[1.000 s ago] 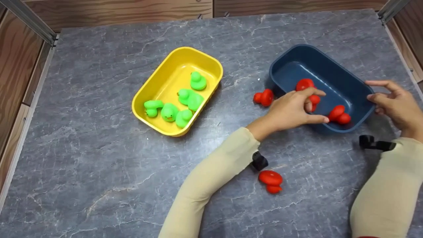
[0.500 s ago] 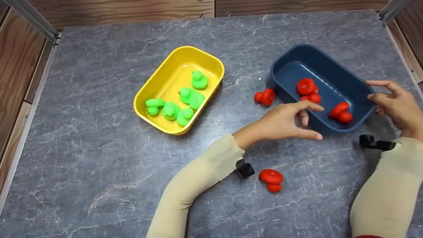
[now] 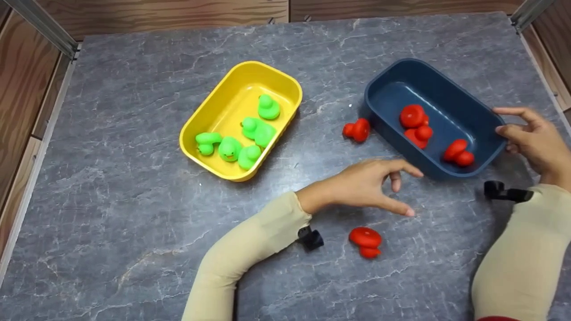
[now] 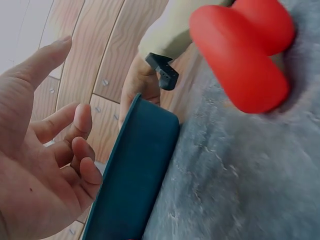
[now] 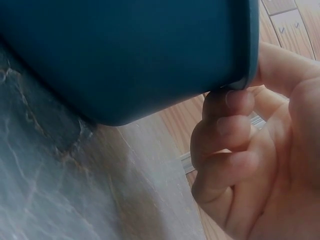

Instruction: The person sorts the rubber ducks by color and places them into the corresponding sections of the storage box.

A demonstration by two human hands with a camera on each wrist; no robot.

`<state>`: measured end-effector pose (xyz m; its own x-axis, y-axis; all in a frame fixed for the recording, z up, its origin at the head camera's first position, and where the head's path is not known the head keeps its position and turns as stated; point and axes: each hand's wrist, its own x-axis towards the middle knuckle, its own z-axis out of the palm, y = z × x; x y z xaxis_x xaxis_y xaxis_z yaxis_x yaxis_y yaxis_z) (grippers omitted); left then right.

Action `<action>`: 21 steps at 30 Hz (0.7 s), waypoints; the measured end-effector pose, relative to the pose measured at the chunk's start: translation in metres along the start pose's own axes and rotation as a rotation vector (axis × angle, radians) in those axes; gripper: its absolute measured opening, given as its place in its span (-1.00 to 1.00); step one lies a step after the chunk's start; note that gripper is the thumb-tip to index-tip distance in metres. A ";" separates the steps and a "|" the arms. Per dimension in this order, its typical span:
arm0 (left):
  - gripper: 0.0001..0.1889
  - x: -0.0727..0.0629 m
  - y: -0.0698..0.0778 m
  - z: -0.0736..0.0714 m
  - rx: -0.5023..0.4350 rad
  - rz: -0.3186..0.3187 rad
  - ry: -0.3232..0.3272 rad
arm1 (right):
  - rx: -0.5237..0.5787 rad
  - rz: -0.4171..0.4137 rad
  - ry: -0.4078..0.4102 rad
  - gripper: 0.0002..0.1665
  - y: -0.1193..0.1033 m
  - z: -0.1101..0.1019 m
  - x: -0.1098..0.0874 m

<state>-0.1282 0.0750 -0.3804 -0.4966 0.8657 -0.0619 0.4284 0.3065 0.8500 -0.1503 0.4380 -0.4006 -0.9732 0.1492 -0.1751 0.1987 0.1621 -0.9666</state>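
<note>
My left hand (image 3: 361, 185) hovers over the grey tabletop in front of the dark blue plastic tub (image 3: 392, 140), thumb and fingers spread, with nothing between them. Just below it in the head view lies a red rubber duck (image 3: 366, 238) on its side; the same duck (image 4: 240, 60) looms large in the left wrist view. With my right hand (image 3: 537, 142) I pinch the tub's right-hand rim, several fingers curled beneath the lip in the right wrist view (image 5: 240, 125). Inside the tub are three red ducks (image 3: 459, 153). Another red duck (image 3: 357, 130) lies outside its left side.
A yellow tub (image 3: 214, 96) holding several green rubber ducks (image 3: 229, 148) stands left of centre. Wood-patterned panels (image 3: 169, 18) border the table at the back and sides. Black wrist cameras (image 3: 311, 239) stick out from both sleeves.
My left hand has drawn back from over the blue tub, moving left and toward the near side, fingers spread. The right hand keeps its hold on the rim.
</note>
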 end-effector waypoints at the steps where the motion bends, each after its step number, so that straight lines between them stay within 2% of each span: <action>1: -0.29 -0.002 -0.001 0.001 0.010 0.002 -0.012 | 0.026 -0.002 -0.002 -0.48 0.001 0.000 0.000; 13: -0.23 -0.018 -0.014 0.005 0.136 -0.051 -0.160 | -0.005 -0.014 0.000 -0.47 0.000 -0.001 0.000; 21: -0.12 -0.022 -0.020 0.006 0.182 -0.058 -0.321 | 0.003 -0.005 0.000 -0.47 0.001 0.000 0.000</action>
<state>-0.1210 0.0521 -0.3997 -0.2745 0.9161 -0.2921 0.5483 0.3987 0.7351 -0.1497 0.4385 -0.4011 -0.9742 0.1479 -0.1703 0.1934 0.1596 -0.9681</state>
